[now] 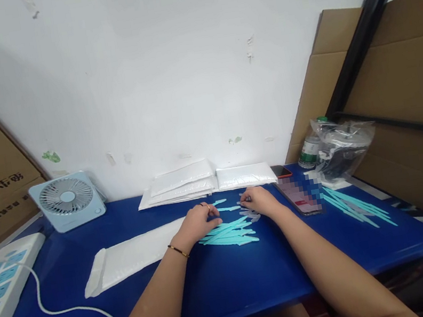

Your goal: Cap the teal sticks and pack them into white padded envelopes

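My left hand is closed, its fingertips at the handle end of a thin turquoise eyebrow razor. Another razor lies just beyond those fingers. Opposite, my right hand pinches at the razor's tip, and its fingers hide the small piece they hold. Beneath the right fingers lie several small clear plastic caps. A loose pile of turquoise razors rests on the blue table, nearest to my left hand and partly below it.
A white padded mailer lies left, with stacked mailers and another pack along the wall. Right are a phone, more turquoise razors, a bottle and a plastic bag. A fan and power strip stand left.
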{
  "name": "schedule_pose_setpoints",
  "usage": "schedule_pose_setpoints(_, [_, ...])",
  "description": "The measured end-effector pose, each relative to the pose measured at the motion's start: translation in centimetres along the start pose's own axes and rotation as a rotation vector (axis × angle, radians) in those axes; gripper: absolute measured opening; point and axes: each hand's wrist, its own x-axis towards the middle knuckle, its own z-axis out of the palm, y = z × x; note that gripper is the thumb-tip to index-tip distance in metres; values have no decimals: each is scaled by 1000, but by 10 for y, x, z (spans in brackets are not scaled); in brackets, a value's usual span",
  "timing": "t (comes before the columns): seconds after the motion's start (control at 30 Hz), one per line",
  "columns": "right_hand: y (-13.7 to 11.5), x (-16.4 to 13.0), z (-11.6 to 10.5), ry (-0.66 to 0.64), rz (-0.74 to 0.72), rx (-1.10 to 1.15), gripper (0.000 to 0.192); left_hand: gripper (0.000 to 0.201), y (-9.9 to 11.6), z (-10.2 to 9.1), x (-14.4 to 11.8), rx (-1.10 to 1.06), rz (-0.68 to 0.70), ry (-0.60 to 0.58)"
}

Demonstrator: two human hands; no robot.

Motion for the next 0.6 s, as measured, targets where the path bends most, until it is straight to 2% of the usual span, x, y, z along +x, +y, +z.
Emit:
schedule_pose_setpoints(0.1, [1,-1,-2,19,26,-34,8,21,7,4,-2,-69,62,-132])
schedule_pose_setpoints(0.2, [2,-3,-4,39,41,-24,7,17,8,8,-1,-71,29,-150])
schedule_pose_setpoints(0.27, [3,-4,-7,49,56,34,9,16,6,7,0,-59,12,-117])
schedule_pose_setpoints(0.47, [1,-12,-24,28,84,694,25,17,-3,0,1,-62,-70,63])
schedule_pose_setpoints(0.6, [-5,-15,-27,-19,68,899,29,17,-9,1,2,-107,-91,83])
